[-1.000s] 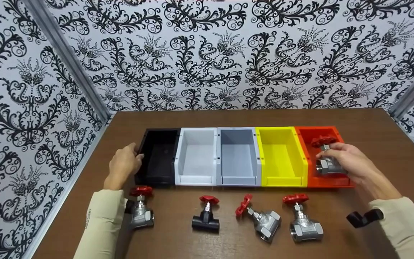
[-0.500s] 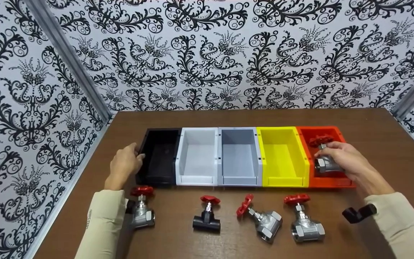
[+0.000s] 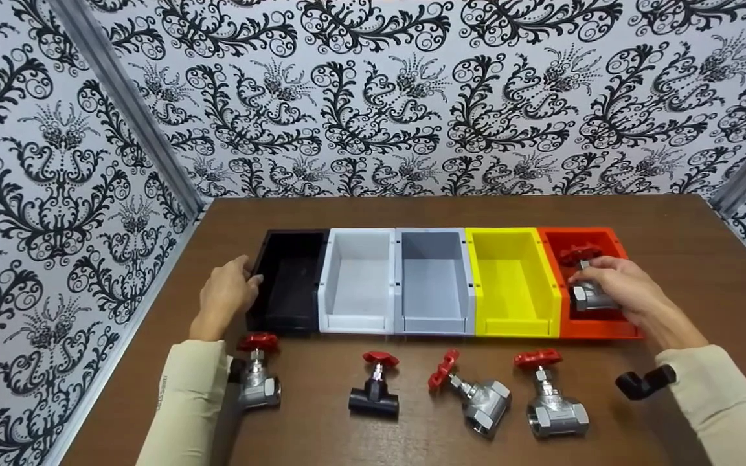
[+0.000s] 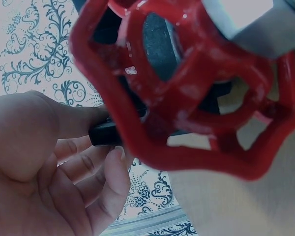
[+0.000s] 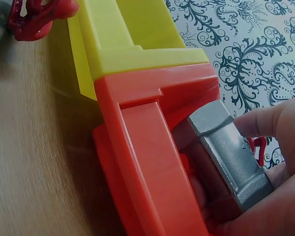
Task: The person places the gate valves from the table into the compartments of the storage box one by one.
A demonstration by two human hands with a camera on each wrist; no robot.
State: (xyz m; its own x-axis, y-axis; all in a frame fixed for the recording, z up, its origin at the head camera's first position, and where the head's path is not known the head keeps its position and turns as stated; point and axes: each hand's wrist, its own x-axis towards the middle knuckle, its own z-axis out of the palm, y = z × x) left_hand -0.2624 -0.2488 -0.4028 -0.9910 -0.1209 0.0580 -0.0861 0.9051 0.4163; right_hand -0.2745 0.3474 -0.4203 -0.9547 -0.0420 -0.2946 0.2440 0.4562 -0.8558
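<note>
My right hand [image 3: 625, 291] grips a steel valve with a red handwheel [image 3: 583, 299] inside the red bin [image 3: 606, 329] at the row's right end. In the right wrist view the valve's hex-ended body [image 5: 228, 152] sits behind the bin's front lip, thumb and fingers around it. At the other end, my left hand [image 3: 227, 291] pinches the side wall of the black bin [image 3: 282, 323]. The left wrist view shows thumb and fingers on either side of that black edge [image 4: 105, 133], partly covered by a red handwheel [image 4: 182, 98] close to the camera.
White [image 3: 359, 323], grey [image 3: 436, 325] and yellow [image 3: 519, 328] bins stand between. In front lie a steel valve [image 3: 259, 388] by the left sleeve, a black-bodied valve [image 3: 374, 400] and two more steel valves [image 3: 486, 404] [image 3: 557, 414]. Patterned walls [image 3: 412, 97] enclose the table's back and left.
The whole scene shifts slightly rightward in the head view. Both hands keep their holds; the right hand and its valve stay in the red bin, the right sleeve shifting slightly left.
</note>
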